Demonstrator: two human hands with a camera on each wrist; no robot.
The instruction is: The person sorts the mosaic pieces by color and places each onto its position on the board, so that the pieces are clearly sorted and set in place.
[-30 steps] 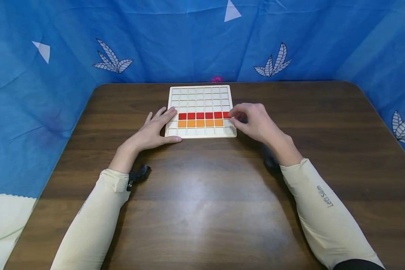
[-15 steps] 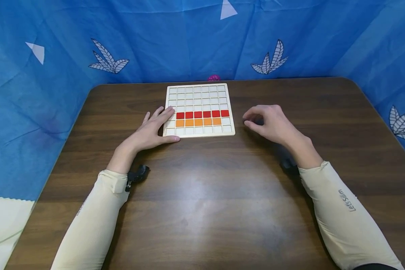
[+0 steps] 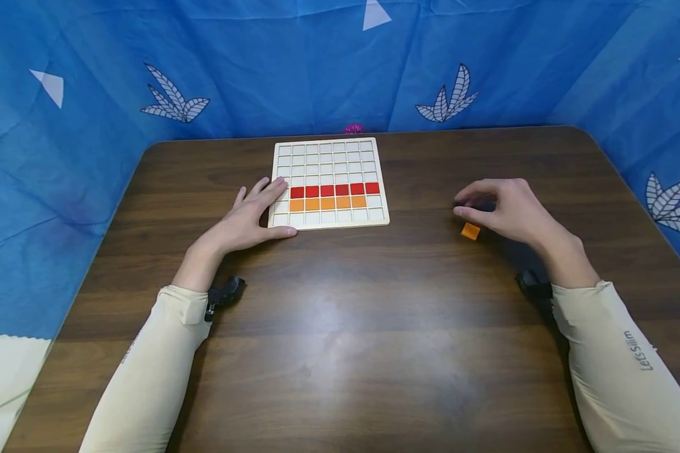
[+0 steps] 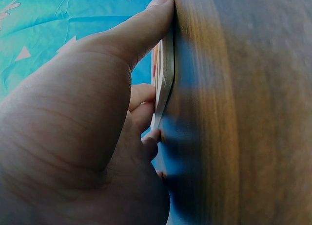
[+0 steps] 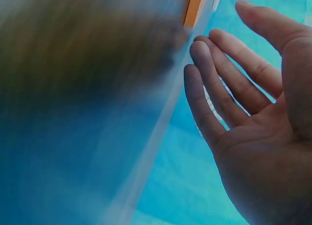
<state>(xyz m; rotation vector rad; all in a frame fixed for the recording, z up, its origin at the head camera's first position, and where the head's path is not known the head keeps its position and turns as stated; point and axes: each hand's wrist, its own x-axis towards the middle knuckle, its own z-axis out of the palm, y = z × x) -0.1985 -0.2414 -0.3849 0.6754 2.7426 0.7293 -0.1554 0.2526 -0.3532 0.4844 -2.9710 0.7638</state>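
A light wooden grid board [image 3: 328, 217] lies towards the far side of the table. A row of several red tiles [image 3: 327, 190] sits in it, with a row of several orange tiles [image 3: 327, 203] just below. My left hand [image 3: 242, 220] rests on the board's left side, fingers spread and straight, thumb at the near left corner; the board's edge [image 4: 167, 64] shows beside that thumb in the left wrist view. Right of the board, my right hand [image 3: 510, 207] hovers with thumb and fingers apart, holding nothing. A loose orange tile [image 3: 470, 231] lies on the table just below its thumb.
The brown wooden table [image 3: 328, 340] runs under both arms. A blue cloth [image 3: 317, 63] with leaf prints hangs behind its far edge and along the sides. Dark wrist cameras [image 3: 226, 294] sit below the wrists, close to the tabletop.
My right hand has left the right end of the red row and travelled right. The loose orange tile has come into sight beside it. My left hand stays on the board; the view shifts slightly.
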